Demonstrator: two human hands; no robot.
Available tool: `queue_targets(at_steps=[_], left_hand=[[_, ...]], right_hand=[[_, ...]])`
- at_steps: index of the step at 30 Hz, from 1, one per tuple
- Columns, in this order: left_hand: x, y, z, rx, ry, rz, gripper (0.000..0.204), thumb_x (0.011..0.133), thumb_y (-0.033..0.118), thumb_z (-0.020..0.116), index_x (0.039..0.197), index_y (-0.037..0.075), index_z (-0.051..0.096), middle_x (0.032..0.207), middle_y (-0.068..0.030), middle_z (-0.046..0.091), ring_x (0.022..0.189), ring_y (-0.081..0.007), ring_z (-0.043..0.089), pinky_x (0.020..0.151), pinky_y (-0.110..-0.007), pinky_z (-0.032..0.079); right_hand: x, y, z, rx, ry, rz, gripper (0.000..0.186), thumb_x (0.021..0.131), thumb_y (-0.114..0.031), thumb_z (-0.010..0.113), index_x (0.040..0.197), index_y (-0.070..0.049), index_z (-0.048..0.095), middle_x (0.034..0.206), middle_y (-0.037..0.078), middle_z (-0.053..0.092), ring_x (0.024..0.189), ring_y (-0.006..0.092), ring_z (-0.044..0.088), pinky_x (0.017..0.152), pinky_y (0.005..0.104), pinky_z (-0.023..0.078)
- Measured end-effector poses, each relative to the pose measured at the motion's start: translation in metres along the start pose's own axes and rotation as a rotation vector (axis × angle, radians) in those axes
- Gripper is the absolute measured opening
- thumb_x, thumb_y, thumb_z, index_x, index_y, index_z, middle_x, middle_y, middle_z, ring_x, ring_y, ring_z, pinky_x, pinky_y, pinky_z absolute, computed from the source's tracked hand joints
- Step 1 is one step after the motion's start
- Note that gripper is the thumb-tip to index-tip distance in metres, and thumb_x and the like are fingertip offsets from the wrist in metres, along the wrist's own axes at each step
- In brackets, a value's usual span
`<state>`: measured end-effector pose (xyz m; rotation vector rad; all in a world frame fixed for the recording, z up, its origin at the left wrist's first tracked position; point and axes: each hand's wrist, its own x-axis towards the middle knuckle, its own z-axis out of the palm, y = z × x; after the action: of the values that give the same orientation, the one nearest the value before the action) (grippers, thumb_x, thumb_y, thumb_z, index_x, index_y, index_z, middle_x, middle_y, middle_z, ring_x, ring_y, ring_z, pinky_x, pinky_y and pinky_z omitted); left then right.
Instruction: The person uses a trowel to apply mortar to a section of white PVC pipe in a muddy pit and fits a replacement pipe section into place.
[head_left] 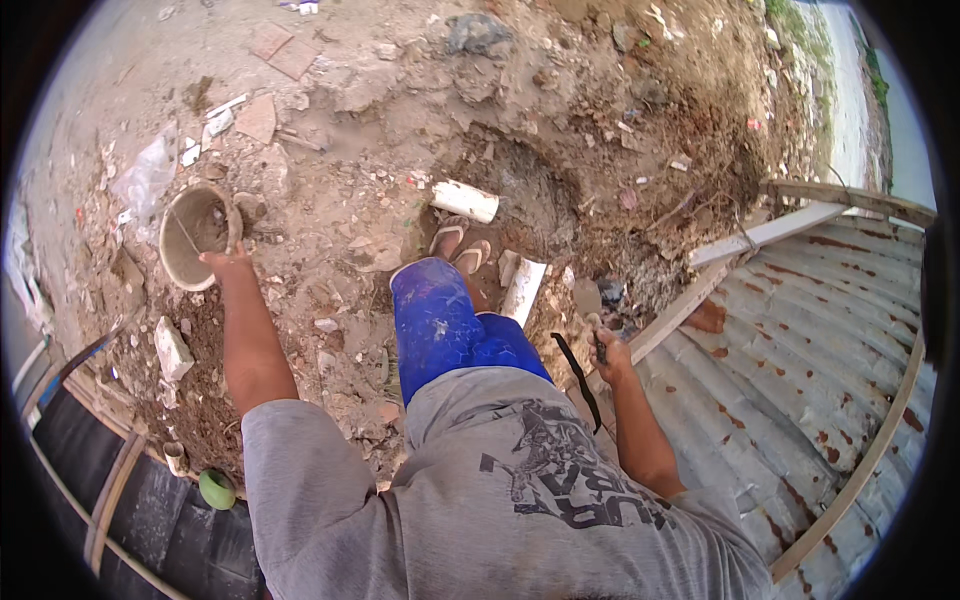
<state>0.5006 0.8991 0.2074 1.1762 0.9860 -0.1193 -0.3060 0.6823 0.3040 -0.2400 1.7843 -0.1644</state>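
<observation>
At the left, my left hand [230,258] grips the near rim of a beige, mud-stained bucket [182,262]. The bucket tilts so that its mouth shows, with a thin wire handle across it and only grey residue visible inside. On the right, beside the metal sheeting, my right hand [617,360] is closed around a small dark handle [600,348]. What lies at the handle's far end blends into the rubble, so I cannot tell the tool's kind. A black strap [577,378] hangs next to that hand.
Two white pipe pieces, one far [465,201] and one near [524,290], lie by my sandalled feet, beside a dug hollow [535,190]. Rusty corrugated sheeting [790,350] with wooden beams borders the right. Rubble, a plastic bag [148,180] and a green round object [216,489] lie leftward.
</observation>
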Motion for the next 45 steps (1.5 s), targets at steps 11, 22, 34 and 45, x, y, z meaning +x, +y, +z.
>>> queue_targets(at_steps=[11, 22, 34, 45], left_hand=[[0.004, -0.015, 0.01, 0.658, -0.112, 0.233, 0.086, 0.098, 0.057, 0.055, 0.16, 0.01, 0.017, 0.162, -0.0164, 0.021, 0.145, -0.0454, 0.029, 0.116, -0.06, 0.035], [-0.149, -0.273, -0.154, 2.161, -0.841, -0.12, 0.089, 0.095, 0.05, 0.065, 0.159, 0.006, 0.022, 0.161, -0.0221, 0.03, 0.145, -0.0371, 0.036, 0.112, -0.048, 0.038], [-0.182, -0.446, -0.128, 2.95, -1.813, 0.983, 0.07, 0.091, 0.045, 0.067, 0.147, 0.008, 0.047, 0.153, -0.018, 0.045, 0.139, -0.0367, 0.044, 0.113, -0.051, 0.038], [-0.174, -0.46, -0.114, 2.886, -1.953, 0.672, 0.058, 0.094, 0.037, 0.066, 0.141, 0.005, 0.054, 0.145, -0.0208, 0.053, 0.129, -0.0387, 0.054, 0.108, -0.045, 0.044]], right_hand=[[0.103, 0.041, 0.032, -0.109, 0.201, 0.119, 0.006, 0.1, -0.016, 0.059, 0.102, -0.012, 0.063, 0.078, 0.0, 0.06, 0.056, 0.0115, 0.05, 0.051, 0.0301, 0.044], [0.3, 0.126, 0.086, -0.176, 0.466, 0.147, 0.013, 0.093, -0.013, 0.062, 0.101, -0.004, 0.059, 0.07, 0.008, 0.058, 0.053, 0.0198, 0.055, 0.043, 0.0373, 0.042], [0.333, 0.212, 0.156, 0.097, 0.698, -0.033, 0.051, 0.093, -0.017, 0.061, 0.135, 0.008, 0.047, 0.117, 0.031, 0.061, 0.108, 0.0454, 0.061, 0.094, 0.0489, 0.046], [0.35, 0.218, 0.172, 0.548, 0.721, -0.057, 0.045, 0.093, -0.014, 0.062, 0.131, 0.005, 0.05, 0.107, 0.024, 0.064, 0.099, 0.0388, 0.063, 0.09, 0.0455, 0.048]])
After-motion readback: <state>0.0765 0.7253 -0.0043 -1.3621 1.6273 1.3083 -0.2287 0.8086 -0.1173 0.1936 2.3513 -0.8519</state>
